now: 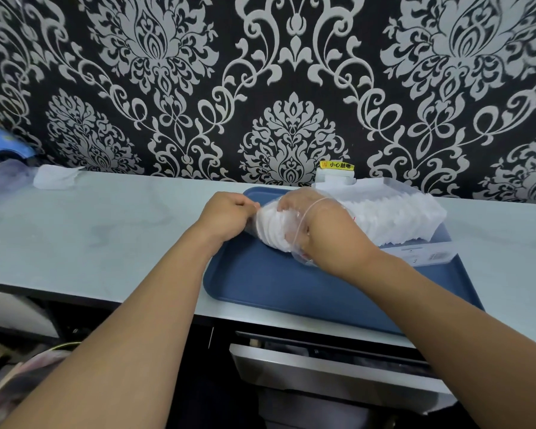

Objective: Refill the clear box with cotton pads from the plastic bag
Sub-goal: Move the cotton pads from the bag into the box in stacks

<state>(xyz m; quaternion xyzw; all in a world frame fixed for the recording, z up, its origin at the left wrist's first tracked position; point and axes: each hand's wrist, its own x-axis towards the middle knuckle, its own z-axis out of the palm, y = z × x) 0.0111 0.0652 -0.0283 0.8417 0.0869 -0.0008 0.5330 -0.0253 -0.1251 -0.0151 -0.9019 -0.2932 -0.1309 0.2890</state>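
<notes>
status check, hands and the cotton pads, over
Left hand pinches plastic bag edge; right hand reaches inside it, gripping cotton pads. Clear box already holds a row of pads, on blue tray. Nothing in the way.

A clear plastic bag [294, 224] lies on its side, packed with a row of white cotton pads [273, 227]. Just beside it to the right sits the clear box [415, 212], open-topped and holding more white pads.

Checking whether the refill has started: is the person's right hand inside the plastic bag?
Yes: the right hand is wrapped by the clear plastic bag, fingers curled on the cotton pads inside it.
</notes>
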